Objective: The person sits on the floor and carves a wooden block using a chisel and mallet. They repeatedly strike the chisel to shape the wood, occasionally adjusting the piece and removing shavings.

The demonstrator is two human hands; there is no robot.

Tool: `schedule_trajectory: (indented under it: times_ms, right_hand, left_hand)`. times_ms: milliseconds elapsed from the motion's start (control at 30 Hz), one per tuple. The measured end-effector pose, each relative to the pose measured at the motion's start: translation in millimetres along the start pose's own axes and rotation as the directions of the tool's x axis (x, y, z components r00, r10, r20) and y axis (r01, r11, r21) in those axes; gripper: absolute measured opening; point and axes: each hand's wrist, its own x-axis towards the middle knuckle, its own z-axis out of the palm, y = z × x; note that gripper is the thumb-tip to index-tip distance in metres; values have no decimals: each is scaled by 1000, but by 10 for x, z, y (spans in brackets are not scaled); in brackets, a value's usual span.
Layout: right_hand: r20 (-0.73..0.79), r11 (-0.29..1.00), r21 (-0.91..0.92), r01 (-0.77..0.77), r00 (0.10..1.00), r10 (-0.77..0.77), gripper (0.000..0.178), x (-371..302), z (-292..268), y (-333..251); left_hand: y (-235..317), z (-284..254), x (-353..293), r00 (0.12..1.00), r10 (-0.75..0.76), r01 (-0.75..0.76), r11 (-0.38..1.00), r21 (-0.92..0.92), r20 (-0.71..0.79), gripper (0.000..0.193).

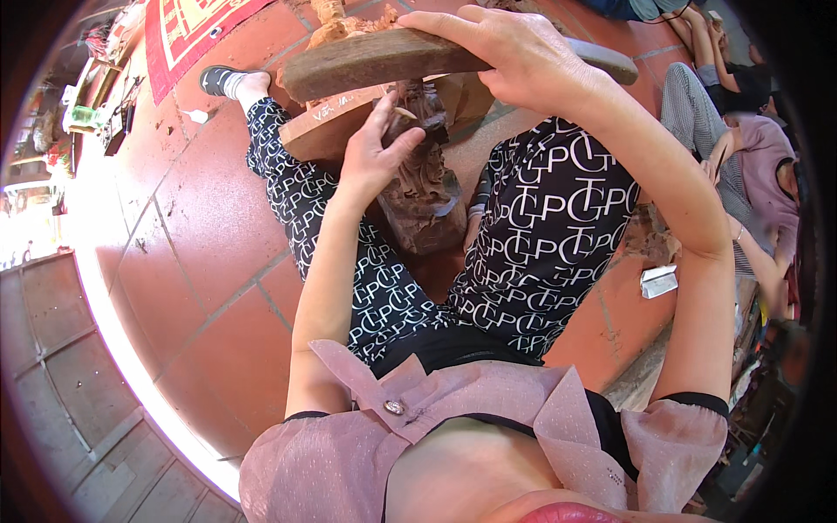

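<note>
My right hand (527, 61) reaches across the top of a long, slightly curved wooden bar (384, 66), with its fingers stretched along the upper side and the thumb below. My left hand (373, 159) is just below the bar, its thumb and fingers curled about a small dark piece with a pale rounded end (405, 113); what it is I cannot make out. Between my legs stands a dark carved wooden figure (425, 196) on a thick block base, its upper part partly covered by the left hand and the bar. Behind them lies a lighter wooden slab (318, 131) with handwriting.
Orange-brown carved wood (349, 28) stands beyond the bar. My patterned trouser legs (549, 218) flank the carving on the tiled floor (187, 270). A red patterned mat (183, 35) lies far left. Another person (758, 166) sits close on the right, near a small white packet (659, 281).
</note>
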Motion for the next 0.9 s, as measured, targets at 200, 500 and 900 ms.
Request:
schedule_trajectory:
  times_ms: [200,500,900]
  right_hand:
    - [383,968,89,-234,905,184,80,41,-220,5]
    - [267,972,159,-174,955,127,72,-91,-343,27]
    - [291,971,115,-209,942,168,57,-110,-251,69]
  left_hand:
    - [173,221,-172,996,-88,80,976,201,31,90]
    - [203,214,-553,962,-126,120,992,36,244,39]
    - [-268,285,-812,906,-218,86,934,346,363,68]
